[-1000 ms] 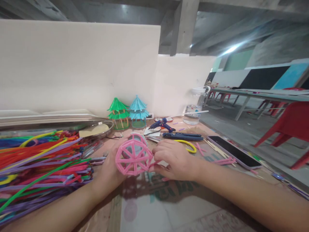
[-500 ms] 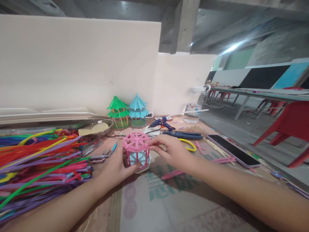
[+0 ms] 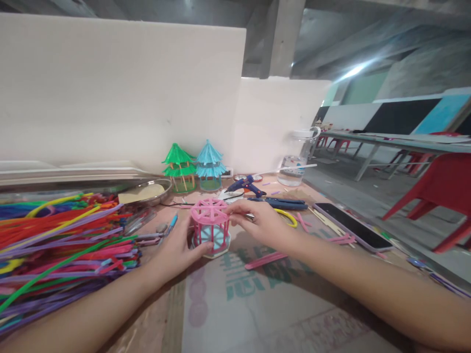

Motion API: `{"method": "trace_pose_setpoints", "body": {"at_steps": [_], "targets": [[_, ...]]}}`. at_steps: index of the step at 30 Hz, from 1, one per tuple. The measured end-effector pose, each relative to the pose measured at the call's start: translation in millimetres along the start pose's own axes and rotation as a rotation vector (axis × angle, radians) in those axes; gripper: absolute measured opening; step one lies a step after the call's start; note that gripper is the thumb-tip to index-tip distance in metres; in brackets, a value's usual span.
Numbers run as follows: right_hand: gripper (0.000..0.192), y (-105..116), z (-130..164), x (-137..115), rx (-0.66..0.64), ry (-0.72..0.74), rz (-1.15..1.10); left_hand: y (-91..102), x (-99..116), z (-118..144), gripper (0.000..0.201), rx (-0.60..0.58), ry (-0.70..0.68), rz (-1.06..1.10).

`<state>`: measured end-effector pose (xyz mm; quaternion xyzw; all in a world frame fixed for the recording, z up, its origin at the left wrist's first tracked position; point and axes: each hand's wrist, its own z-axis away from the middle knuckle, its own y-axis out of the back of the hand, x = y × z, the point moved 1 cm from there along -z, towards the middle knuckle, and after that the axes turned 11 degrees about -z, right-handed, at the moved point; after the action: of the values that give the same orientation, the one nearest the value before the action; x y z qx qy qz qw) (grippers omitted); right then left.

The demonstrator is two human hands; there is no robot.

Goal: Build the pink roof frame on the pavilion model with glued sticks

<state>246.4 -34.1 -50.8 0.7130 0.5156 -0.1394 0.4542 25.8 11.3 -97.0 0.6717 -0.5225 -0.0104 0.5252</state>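
While upright, pink frame (image 3: 210, 226) sits between left hand (image 3: 179, 249) and right hand (image 3: 260, 225)

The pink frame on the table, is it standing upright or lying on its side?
Upright. The pink frame stands on its pale round base, spoked top facing up. The left hand steadies the base; the right hand touches the top rim.

A pink stick frame (image 3: 210, 221) stands upright on the table (image 3: 257, 314), over a pale blue base. The left hand (image 3: 176, 250) cups its near left side, thumb at the base. The right hand (image 3: 263, 225) pinches its top rim from the right. A heap of coloured sticks (image 3: 62, 245) lies left; 2 small pagoda models (image 3: 195, 166), a glue gun (image 3: 245, 185) and a phone (image 3: 349, 226) lie beyond.
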Motion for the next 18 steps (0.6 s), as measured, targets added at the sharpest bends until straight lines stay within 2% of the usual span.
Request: {"method": "trace_pose_setpoints", "body": {"at_steps": [3,6,9,12,15,18], "targets": [[0.013,2,-2,2,-0.008,0.004,0.022,0.6,-1,1,0.068,0.017,0.033,-0.007],[0.013,2,-2,2,-0.009,0.024,0.011,8.6,2,2,0.073,0.166,0.015,-0.148],[0.012,1,-1,1,-0.013,0.043,-0.027,19.0,11,3,0.053,0.284,-0.162,-0.326],[0.012,-1,1,-3,-0.008,0.076,-0.041,25.6,20,3,0.031,0.302,-0.307,-0.431],[0.012,-3,4,-6,0.003,0.081,-0.029,29.6,27,1,0.022,0.334,-0.354,-0.455],[0.013,-4,5,-8,0.008,0.059,-0.022,32.8,29,-3,0.018,0.334,-0.329,-0.430]]}}
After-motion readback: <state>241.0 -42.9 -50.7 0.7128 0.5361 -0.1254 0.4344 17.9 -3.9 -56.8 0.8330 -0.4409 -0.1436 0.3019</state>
